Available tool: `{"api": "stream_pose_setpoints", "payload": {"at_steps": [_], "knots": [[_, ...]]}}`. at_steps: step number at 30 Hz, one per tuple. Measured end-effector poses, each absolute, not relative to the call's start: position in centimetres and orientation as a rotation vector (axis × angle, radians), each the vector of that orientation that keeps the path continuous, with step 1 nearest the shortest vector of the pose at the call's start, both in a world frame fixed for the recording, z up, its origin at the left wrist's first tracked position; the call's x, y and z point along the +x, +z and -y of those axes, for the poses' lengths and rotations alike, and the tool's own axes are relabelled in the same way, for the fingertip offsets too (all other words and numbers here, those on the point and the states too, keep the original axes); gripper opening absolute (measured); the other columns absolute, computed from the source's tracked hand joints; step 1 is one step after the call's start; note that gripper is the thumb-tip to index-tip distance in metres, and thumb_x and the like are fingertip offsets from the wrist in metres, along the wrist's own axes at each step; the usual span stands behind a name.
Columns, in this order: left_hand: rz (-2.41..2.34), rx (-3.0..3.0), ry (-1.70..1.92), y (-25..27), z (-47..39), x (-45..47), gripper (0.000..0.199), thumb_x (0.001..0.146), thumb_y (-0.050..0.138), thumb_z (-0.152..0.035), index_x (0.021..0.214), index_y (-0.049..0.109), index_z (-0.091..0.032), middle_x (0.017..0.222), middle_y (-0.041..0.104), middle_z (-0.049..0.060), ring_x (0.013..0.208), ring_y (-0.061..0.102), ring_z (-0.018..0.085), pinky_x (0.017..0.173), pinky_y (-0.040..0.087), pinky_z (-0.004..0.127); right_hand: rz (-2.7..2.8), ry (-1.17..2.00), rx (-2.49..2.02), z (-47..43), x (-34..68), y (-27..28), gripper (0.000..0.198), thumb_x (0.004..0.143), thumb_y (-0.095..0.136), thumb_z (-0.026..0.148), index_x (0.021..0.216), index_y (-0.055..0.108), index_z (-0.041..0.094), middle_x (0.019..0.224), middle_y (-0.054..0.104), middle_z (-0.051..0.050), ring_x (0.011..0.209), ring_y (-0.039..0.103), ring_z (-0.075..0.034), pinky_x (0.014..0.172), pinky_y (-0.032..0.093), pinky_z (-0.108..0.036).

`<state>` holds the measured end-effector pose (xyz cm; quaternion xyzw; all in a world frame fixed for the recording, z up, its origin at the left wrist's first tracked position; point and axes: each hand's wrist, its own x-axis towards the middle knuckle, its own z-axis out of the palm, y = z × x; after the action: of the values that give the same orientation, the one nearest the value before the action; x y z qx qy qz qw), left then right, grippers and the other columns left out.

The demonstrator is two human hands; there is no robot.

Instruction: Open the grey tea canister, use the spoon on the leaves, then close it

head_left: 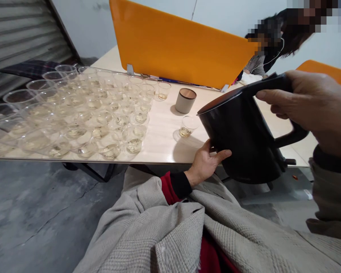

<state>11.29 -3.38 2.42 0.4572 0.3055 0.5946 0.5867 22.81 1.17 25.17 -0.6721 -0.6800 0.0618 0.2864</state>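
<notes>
My right hand [315,102] is closed round the handle of a black kettle [244,136], which tilts with its spout side to the left, over the table's front edge. Low on the kettle's left side is my left hand [204,163], thumb and forefinger apart. Its other fingers are hidden, and whether it touches the kettle I cannot tell. Just left of the spout, a clear plastic cup [187,127] stands on the table, with a little pale liquid and dark bits at the bottom. Behind it is a grey canister [185,101] with a wooden lid.
Many similar clear cups [102,113] crowd the left of the pale table [161,142], with one cup [162,91] at their back right. An orange divider [182,45] rises behind. Beyond it at the right is another person [272,41]. Below lies a grey floor [45,212].
</notes>
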Motion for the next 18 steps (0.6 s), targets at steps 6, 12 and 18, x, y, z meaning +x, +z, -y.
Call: {"api": "stream_pose_setpoints", "payload": {"at_steps": [6, 12, 18], "knots": [[-0.755, 1.135, 1.453, 2.9, 3.0, 10.7, 0.06, 0.087, 0.086, -0.056, 0.131, 0.066, -0.019, 0.126, 0.077, 0.012, 0.113, 0.073, 0.029, 0.096, 0.064, 0.044, 1.779, 0.037, -1.527, 0.1, 26.1, 23.2, 0.027, 0.097, 0.08, 0.037, 0.082, 0.065, 0.02, 0.059, 0.059, 0.004, 0.043, 0.047, -0.007, 0.04, 0.028, -0.025], [-0.846, 1.352, 1.572, 1.9, 3.1, 10.4, 0.073, 0.094, 0.079, -0.051, 0.156, 0.052, -0.023, 0.157, 0.061, 0.016, 0.143, 0.06, 0.036, 0.113, 0.06, 0.053, 1.528, 0.14, -1.25, -0.2, 28.1, 20.3, 0.035, 0.086, 0.089, 0.042, 0.081, 0.061, 0.021, 0.061, 0.052, 0.005, 0.045, 0.046, -0.01, 0.041, 0.032, -0.029], [-0.963, 1.583, 1.591, 1.0, 4.9, 7.4, 0.054, 0.1, 0.07, -0.038, 0.151, 0.06, -0.021, 0.15, 0.066, 0.016, 0.138, 0.063, 0.032, 0.1, 0.067, 0.045, 1.298, 0.191, -1.038, -5.0, 30.1, 16.9, 0.037, 0.075, 0.089, 0.035, 0.078, 0.055, 0.024, 0.051, 0.046, 0.01, 0.035, 0.039, -0.01, 0.033, 0.026, -0.027]]}}
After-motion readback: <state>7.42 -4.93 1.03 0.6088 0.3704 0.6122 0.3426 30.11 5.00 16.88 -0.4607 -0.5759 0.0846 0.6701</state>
